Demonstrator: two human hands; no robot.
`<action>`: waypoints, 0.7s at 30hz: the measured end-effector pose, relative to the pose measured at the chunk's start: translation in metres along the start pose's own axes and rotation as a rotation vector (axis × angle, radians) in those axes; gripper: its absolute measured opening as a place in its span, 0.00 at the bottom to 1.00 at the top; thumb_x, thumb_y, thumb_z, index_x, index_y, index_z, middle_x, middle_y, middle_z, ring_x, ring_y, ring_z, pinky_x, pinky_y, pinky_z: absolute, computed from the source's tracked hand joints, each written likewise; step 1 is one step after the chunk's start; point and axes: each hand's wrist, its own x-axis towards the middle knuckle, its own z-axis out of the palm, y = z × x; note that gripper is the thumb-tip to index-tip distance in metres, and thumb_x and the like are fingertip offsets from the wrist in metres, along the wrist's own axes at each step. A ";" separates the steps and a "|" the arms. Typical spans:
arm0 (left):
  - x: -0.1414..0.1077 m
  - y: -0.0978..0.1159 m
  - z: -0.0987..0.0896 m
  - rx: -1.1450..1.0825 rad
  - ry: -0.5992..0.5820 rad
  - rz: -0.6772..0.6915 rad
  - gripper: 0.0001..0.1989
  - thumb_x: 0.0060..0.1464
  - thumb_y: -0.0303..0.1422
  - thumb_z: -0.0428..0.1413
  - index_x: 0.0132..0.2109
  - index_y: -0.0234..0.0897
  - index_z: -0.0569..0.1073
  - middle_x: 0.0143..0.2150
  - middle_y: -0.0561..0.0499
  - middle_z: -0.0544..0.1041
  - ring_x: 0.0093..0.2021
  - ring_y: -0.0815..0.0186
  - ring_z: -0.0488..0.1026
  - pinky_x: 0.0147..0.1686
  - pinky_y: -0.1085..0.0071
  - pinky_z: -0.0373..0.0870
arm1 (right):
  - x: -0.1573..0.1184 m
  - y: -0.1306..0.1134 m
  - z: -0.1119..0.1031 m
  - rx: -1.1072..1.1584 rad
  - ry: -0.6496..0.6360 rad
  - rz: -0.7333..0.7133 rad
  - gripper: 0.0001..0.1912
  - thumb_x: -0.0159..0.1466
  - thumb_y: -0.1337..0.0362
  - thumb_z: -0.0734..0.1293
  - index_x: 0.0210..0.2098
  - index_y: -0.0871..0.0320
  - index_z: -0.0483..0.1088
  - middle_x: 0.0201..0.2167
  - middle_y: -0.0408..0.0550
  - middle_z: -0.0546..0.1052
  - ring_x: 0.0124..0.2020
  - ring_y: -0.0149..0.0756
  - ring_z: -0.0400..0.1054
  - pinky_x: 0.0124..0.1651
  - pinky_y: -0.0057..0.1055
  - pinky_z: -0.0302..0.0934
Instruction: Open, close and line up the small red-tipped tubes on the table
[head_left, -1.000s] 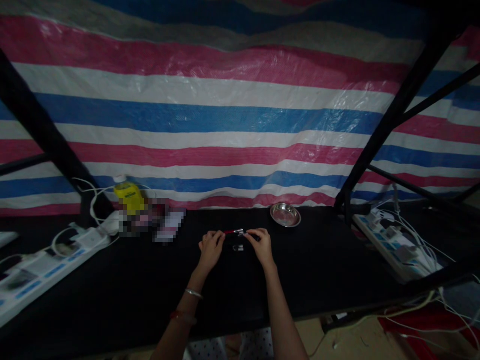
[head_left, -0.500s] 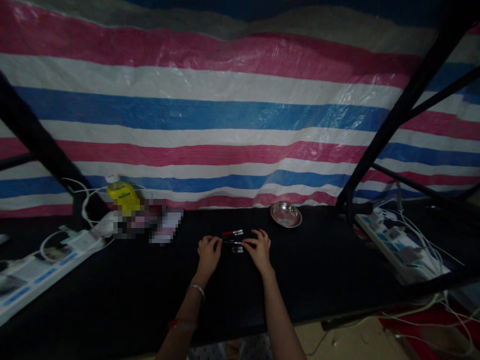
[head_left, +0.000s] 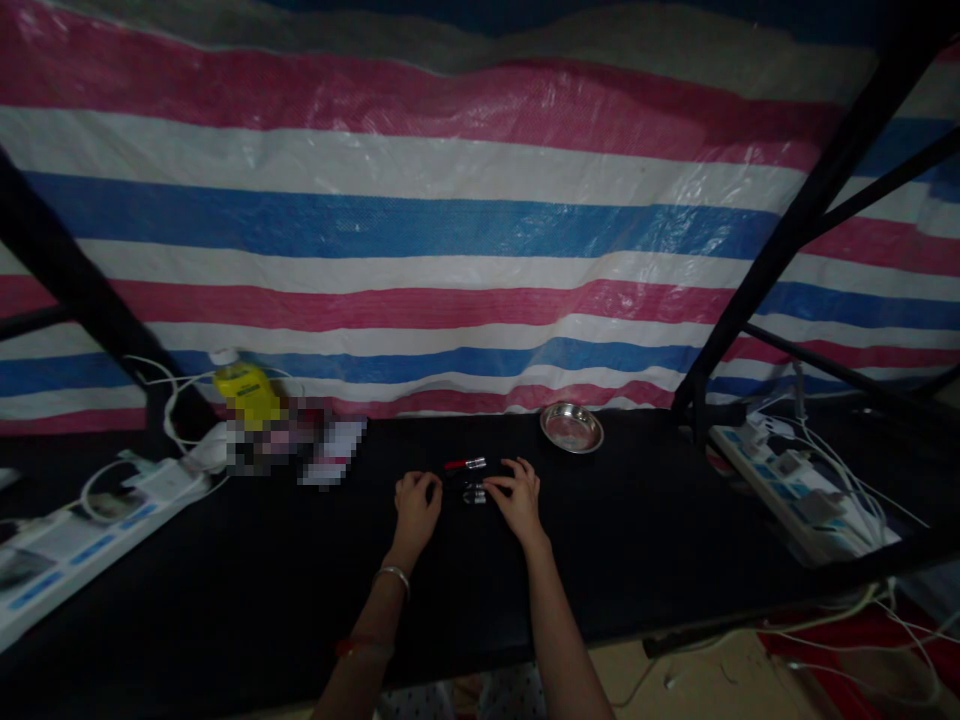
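Observation:
My left hand (head_left: 418,507) is closed in a pinch, thumb against fingertips, at the left end of a small dark slender item (head_left: 471,485). At its other end, the thumb and forefinger of my right hand (head_left: 517,500) are also pinched, with the remaining fingers raised and spread. The item is too small and dark to name. Just beyond it on the black tabletop (head_left: 637,540) lies a small red piece with a silver end (head_left: 465,464). Right below the slender item, a short dark piece with a shiny silver end (head_left: 475,496) lies between my hands.
A round steel dish (head_left: 572,428) stands at the back right. Further left are a yellow bottle (head_left: 247,388) and a blurred-out flat object (head_left: 335,452). Power strips with cables (head_left: 97,545) lie on both sides. Black metal posts (head_left: 757,270) and a striped plastic sheet (head_left: 420,225) bound the table.
Both hands stay almost where they were. The slender item between them showed a brighter line before and looks darker now.

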 end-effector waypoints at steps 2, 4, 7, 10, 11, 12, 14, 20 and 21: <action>0.001 -0.001 0.001 0.001 -0.001 0.005 0.10 0.53 0.33 0.49 0.36 0.38 0.74 0.40 0.46 0.68 0.42 0.59 0.64 0.42 0.62 0.63 | 0.001 0.003 0.002 -0.001 -0.004 0.006 0.06 0.57 0.61 0.68 0.33 0.45 0.77 0.49 0.45 0.71 0.57 0.45 0.53 0.55 0.42 0.48; 0.001 -0.002 0.002 -0.002 0.003 0.008 0.10 0.53 0.33 0.49 0.36 0.38 0.74 0.39 0.45 0.68 0.43 0.58 0.64 0.43 0.62 0.63 | 0.001 0.006 0.004 -0.001 0.001 0.007 0.06 0.57 0.62 0.68 0.33 0.44 0.77 0.49 0.45 0.70 0.57 0.45 0.53 0.55 0.42 0.48; 0.001 -0.003 0.004 -0.012 0.008 0.020 0.09 0.53 0.33 0.49 0.35 0.38 0.74 0.39 0.45 0.68 0.42 0.58 0.64 0.42 0.62 0.63 | 0.001 0.009 0.007 0.001 0.015 -0.002 0.06 0.57 0.62 0.69 0.33 0.44 0.77 0.48 0.44 0.71 0.57 0.44 0.53 0.55 0.41 0.48; 0.001 -0.005 0.005 -0.021 0.021 0.034 0.09 0.52 0.33 0.50 0.35 0.39 0.74 0.39 0.45 0.69 0.42 0.58 0.65 0.42 0.61 0.63 | 0.001 0.011 0.009 0.010 0.023 -0.015 0.06 0.57 0.62 0.68 0.32 0.45 0.77 0.48 0.45 0.70 0.56 0.44 0.53 0.54 0.40 0.49; 0.001 -0.006 0.005 -0.025 0.026 0.037 0.09 0.52 0.33 0.50 0.34 0.39 0.74 0.39 0.45 0.69 0.42 0.58 0.65 0.42 0.61 0.63 | 0.001 0.011 0.009 0.016 0.028 -0.021 0.06 0.57 0.61 0.68 0.33 0.45 0.77 0.48 0.45 0.70 0.56 0.44 0.53 0.54 0.40 0.49; 0.001 -0.007 0.006 -0.032 0.034 0.038 0.09 0.52 0.34 0.50 0.34 0.39 0.74 0.39 0.45 0.69 0.42 0.58 0.65 0.42 0.61 0.63 | 0.001 0.011 0.010 0.022 0.037 -0.027 0.06 0.58 0.61 0.67 0.33 0.45 0.77 0.48 0.45 0.70 0.56 0.44 0.53 0.54 0.40 0.49; 0.002 -0.008 0.006 -0.058 0.053 0.044 0.09 0.52 0.34 0.50 0.34 0.39 0.74 0.39 0.46 0.69 0.42 0.58 0.65 0.43 0.60 0.63 | 0.001 0.014 0.010 0.031 0.076 -0.027 0.08 0.59 0.60 0.65 0.37 0.46 0.76 0.49 0.45 0.70 0.56 0.43 0.53 0.54 0.40 0.49; 0.003 -0.009 0.004 -0.184 0.120 0.045 0.10 0.52 0.36 0.49 0.35 0.38 0.73 0.37 0.47 0.71 0.41 0.59 0.66 0.44 0.61 0.64 | 0.001 0.036 0.007 -0.024 0.274 0.165 0.15 0.61 0.65 0.60 0.44 0.54 0.73 0.46 0.51 0.71 0.50 0.44 0.58 0.50 0.40 0.52; 0.003 -0.008 0.003 -0.197 0.130 0.038 0.10 0.53 0.36 0.49 0.35 0.38 0.73 0.36 0.46 0.71 0.40 0.59 0.66 0.44 0.61 0.64 | 0.000 0.039 0.006 -0.037 0.279 0.186 0.15 0.60 0.66 0.60 0.43 0.55 0.74 0.46 0.52 0.71 0.50 0.44 0.58 0.49 0.40 0.52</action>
